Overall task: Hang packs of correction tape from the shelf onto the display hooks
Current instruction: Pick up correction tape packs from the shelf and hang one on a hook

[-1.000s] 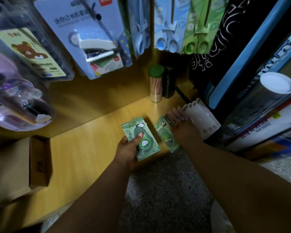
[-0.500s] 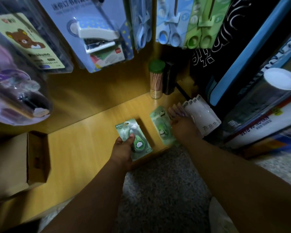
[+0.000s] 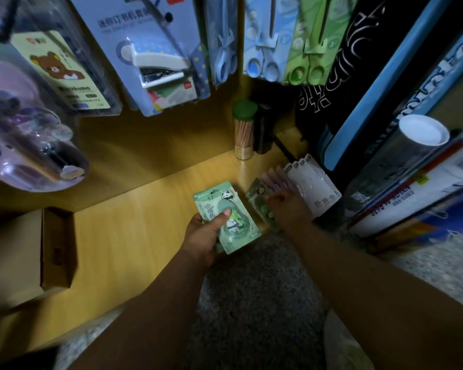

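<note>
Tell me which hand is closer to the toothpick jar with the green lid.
Right. The right hand rests on the packs just below the toothpick jar, while the left hand holds green packs lower and further left.

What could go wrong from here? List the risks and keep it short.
1. The left hand pinches a small stack of green correction tape packs mainly under the thumb; adding another could let them fan out and slip.
2. The right hand reaches into the upright row of packs leaning near the shelf's front edge; pulling one might tip the rest to the floor.
3. The toothpick jar stands close behind and might get knocked.
</note>
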`<state>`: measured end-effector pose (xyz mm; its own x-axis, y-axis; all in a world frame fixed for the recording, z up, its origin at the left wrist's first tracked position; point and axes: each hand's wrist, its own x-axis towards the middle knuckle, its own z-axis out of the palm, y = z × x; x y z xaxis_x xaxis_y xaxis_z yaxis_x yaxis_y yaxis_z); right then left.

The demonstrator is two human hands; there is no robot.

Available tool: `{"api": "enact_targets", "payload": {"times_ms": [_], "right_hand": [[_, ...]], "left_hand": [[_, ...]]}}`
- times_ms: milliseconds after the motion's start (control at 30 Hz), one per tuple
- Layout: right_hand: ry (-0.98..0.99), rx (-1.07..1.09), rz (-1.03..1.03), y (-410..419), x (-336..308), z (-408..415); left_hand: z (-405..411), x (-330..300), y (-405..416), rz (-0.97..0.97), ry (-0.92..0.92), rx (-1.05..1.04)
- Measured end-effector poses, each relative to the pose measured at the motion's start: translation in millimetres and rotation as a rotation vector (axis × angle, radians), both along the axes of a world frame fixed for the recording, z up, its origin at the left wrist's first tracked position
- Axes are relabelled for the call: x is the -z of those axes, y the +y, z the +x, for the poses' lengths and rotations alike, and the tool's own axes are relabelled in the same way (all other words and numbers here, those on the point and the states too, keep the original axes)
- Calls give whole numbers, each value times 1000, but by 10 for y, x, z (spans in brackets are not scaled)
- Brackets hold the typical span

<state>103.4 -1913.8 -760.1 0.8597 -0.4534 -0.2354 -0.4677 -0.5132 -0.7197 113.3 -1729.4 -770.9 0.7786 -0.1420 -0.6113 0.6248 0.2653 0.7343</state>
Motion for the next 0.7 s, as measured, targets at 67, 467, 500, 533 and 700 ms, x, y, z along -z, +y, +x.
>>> {"api": "enact_targets", "payload": {"times_ms": [67,467,500,533,700], "right_hand": [[25,39,-121,-130,67,33],[275,-13,-587,-251,420,246],[291,-19,-583,-256,415,262],[306,-34,-586,-264,420,271],[293,-79,-519,-214,400,245]], "left_hand": [[1,39,28,-5,0,5],[26,219,62,25,35,66],[28,226,63,28,38,67],[27,231,62,29,42,70],[21,217,81,51,66,57]]}}
